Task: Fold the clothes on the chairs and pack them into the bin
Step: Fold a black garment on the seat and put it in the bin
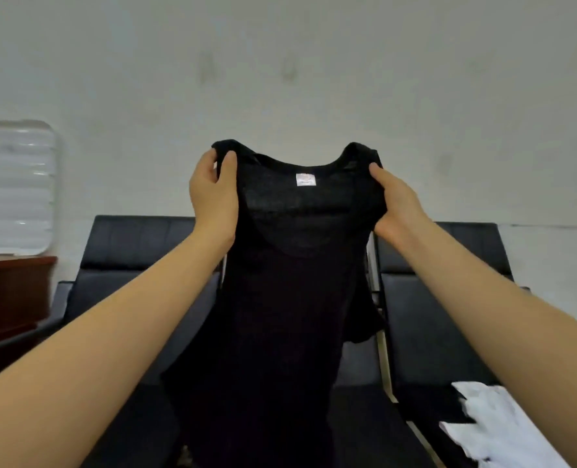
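A black sleeveless top [290, 292] hangs in the air in front of me, neckline up, with a small white label inside the collar. My left hand [214, 197] pinches its left shoulder strap. My right hand [397, 204] grips the right shoulder strap. The top's lower part drapes down over the seat of the left black chair [135, 244]. A white garment [496, 430] lies crumpled on the seat of the right black chair [456, 319], next to some dark cloth. No bin is in view.
The two black chairs stand side by side against a pale wall. A white slatted panel [13, 187] sits on a dark red wooden cabinet [10, 292] at the left.
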A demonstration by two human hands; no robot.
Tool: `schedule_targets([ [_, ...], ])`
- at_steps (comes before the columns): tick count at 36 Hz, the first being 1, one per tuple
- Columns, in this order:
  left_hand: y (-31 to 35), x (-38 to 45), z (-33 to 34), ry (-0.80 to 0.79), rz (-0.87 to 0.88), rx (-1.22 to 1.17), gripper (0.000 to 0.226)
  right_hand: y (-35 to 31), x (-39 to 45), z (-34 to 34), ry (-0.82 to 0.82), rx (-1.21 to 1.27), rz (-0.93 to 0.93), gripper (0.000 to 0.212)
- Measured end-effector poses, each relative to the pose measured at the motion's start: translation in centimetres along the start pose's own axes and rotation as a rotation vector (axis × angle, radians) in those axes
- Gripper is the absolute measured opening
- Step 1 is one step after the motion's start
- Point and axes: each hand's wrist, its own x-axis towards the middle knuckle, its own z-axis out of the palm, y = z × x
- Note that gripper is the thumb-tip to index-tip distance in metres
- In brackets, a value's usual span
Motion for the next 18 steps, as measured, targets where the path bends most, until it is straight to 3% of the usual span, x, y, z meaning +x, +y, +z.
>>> schedule_targets([
  [4, 2.6, 3.7, 0.8, 0.056, 0.042, -0.002, 0.020, -3.2, 1.0, 2.8, -0.030, 0.030, -0.071, 0.026],
  [10, 2.0, 7.8, 1.2, 0.096, -0.135, -0.046, 0.023, -4.4, 3.2, 4.4, 0.021, 0.010, -0.112, 0.029],
  [14, -2.9, 8.1, 0.3, 0.049, -0.313, 0.029, 0.021, -0.8, 4.8, 2.3, 0.147, -0.098, -0.066, 0.028],
  [18, -11.1, 5.7, -1.6, 0.024, -0.488, 0.169, 0.026, 6.4, 5.9, -2.1, 0.253, -0.243, 0.054, 0.011],
])
